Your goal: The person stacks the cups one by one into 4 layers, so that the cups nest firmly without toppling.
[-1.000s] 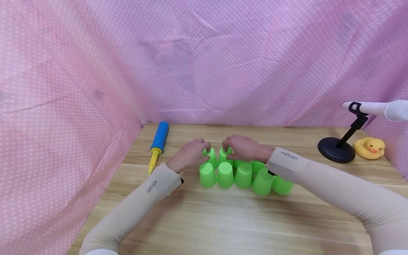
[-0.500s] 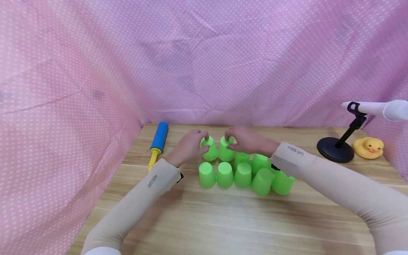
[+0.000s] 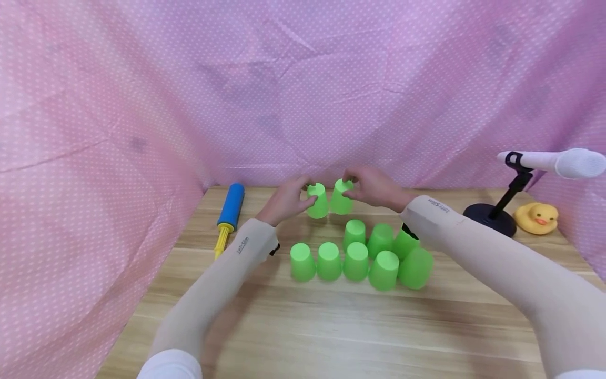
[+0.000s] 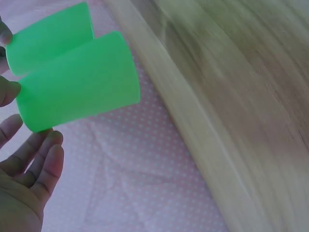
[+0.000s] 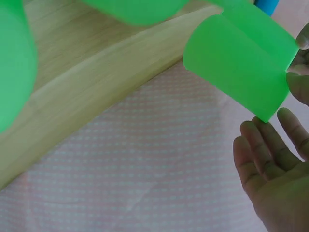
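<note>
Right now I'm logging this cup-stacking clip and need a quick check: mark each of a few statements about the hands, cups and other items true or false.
1. Each hand holds one green cup above the table. True: the left hand pinches the left cup and the right hand pinches the right cup.
2. The held cups are upside down. True.
3. The pump lies right of the cups. False: it lies to their left.
4. The rubber duck sits among the cups on the table. False: it sits at the far right, beside the microphone stand.
5. The cups left on the table are red. False: they are green.
</note>
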Motion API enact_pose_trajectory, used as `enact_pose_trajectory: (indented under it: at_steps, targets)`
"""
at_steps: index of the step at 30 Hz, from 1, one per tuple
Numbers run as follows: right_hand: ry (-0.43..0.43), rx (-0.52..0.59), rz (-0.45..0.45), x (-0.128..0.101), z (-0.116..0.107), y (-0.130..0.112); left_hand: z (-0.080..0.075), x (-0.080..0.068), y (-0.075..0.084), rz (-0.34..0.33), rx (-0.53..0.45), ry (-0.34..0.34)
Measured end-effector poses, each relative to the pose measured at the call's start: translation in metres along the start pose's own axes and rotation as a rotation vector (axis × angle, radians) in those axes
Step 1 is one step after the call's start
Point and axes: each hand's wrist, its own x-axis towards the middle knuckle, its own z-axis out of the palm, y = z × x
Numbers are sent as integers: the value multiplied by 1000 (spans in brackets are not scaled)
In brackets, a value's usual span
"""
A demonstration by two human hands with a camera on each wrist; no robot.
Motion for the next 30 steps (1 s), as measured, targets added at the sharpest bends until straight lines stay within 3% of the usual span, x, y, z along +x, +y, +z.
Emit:
enact_pose_trajectory:
  at_steps: [7, 14, 30]
  targets:
    - [-92, 24, 97, 12, 7, 19, 12, 14, -16, -67, -49, -89]
    - [-196, 2, 154, 21, 20, 29, 22, 23, -27, -87, -40, -120]
    - [-231, -51, 168, 30, 36, 32, 25, 31, -31, -111, -25, -181]
